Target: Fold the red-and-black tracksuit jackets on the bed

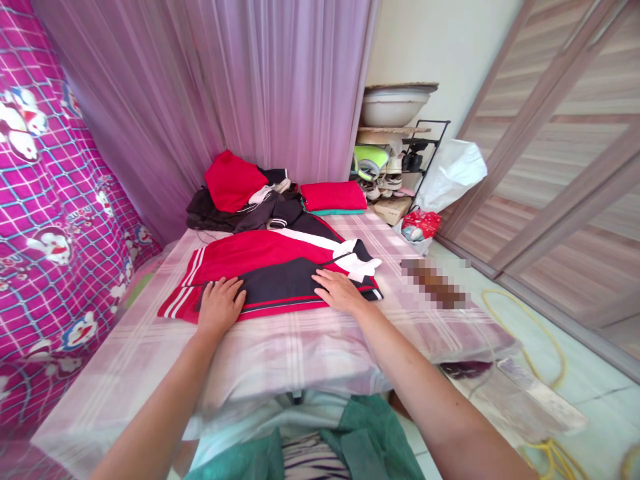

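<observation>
A red, black and white jacket (280, 280) lies partly folded on the table, one black sleeve laid lengthwise over its near side. My left hand (223, 303) rests flat on the left end of that sleeve, near the white-striped red hem. On the sleeve's right part lies my right hand (337, 290), fingers stretched out toward the left. Neither hand grips the cloth. The jacket's white collar area (363, 263) shows at the right, just beyond my right hand.
Behind the jacket is a heap of dark and red clothes (240, 193). A folded red garment (334, 197) lies beside it on the checked tablecloth (260, 360). A shoe rack (400, 160), white bag (453, 173) and wardrobe (565, 147) stand right. A blurred brown item (437, 285) lies at the table's right.
</observation>
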A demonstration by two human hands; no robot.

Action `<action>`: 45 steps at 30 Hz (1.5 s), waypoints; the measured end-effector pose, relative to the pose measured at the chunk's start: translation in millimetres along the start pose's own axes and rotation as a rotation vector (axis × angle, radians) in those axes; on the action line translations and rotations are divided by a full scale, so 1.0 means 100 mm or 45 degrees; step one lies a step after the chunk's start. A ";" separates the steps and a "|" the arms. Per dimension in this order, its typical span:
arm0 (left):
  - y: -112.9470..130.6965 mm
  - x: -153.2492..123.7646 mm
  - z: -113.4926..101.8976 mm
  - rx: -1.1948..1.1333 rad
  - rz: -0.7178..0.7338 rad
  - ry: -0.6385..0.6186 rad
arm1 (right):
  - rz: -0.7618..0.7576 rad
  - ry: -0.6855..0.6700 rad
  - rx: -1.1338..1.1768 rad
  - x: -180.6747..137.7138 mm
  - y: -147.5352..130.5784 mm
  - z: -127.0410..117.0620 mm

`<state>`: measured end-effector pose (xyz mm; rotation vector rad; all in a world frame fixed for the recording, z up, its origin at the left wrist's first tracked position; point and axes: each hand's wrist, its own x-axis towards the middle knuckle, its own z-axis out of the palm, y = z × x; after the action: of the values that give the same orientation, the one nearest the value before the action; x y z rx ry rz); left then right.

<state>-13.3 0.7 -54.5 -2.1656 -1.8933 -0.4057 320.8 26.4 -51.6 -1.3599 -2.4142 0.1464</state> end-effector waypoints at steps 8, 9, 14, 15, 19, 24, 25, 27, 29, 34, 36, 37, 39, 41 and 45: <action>0.00 0.00 0.01 -0.027 -0.013 -0.004 | 0.097 -0.185 -0.153 -0.31 0.41 -0.13; 0.00 0.00 0.00 -0.025 -0.012 -0.004 | 0.110 -0.170 -0.166 -0.35 0.45 -0.14; 0.01 0.00 0.00 -0.027 -0.014 0.011 | 0.128 -0.026 -0.144 -0.43 0.52 -0.11; 0.01 -0.01 0.00 -0.027 -0.012 0.014 | 0.123 0.018 -0.122 -0.44 0.53 -0.10; 0.03 -0.01 -0.01 -0.045 -0.018 0.018 | 0.114 0.188 -0.023 -0.44 0.56 -0.06; 0.05 -0.01 -0.03 -0.073 -0.037 -0.011 | 0.143 0.290 0.052 -0.44 0.59 -0.09; 0.05 -0.01 -0.04 -0.065 -0.036 -0.019 | 0.152 0.297 0.047 -0.43 0.58 -0.10; 0.06 -0.01 -0.05 -0.049 -0.034 -0.019 | 0.183 0.328 0.022 -0.40 0.55 -0.14; 0.06 -0.02 -0.05 -0.037 -0.029 -0.009 | 0.205 0.376 0.004 -0.33 0.48 -0.18; 0.09 -0.02 -0.05 0.001 -0.039 -0.053 | 0.067 0.379 0.058 0.00 0.21 -0.23; 0.09 -0.02 -0.06 0.013 -0.045 -0.068 | 0.030 0.354 0.087 0.15 0.08 -0.21; 0.09 -0.01 -0.07 0.014 -0.046 -0.077 | 0.025 0.335 0.096 0.22 0.03 -0.20; 0.06 0.03 -0.11 0.007 -0.046 -0.114 | 0.026 0.273 0.103 0.34 -0.04 -0.16; 0.02 0.10 -0.17 -0.012 -0.035 -0.185 | 0.036 0.191 0.103 0.44 -0.07 -0.12; 0.01 0.31 -0.32 -0.053 -0.003 -0.247 | 0.064 0.143 0.186 0.62 -0.04 -0.06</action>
<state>-10.6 17.7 -13.1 -2.3041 -2.0033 -0.2452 291.1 76.1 -28.7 -1.3268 -2.2318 0.2474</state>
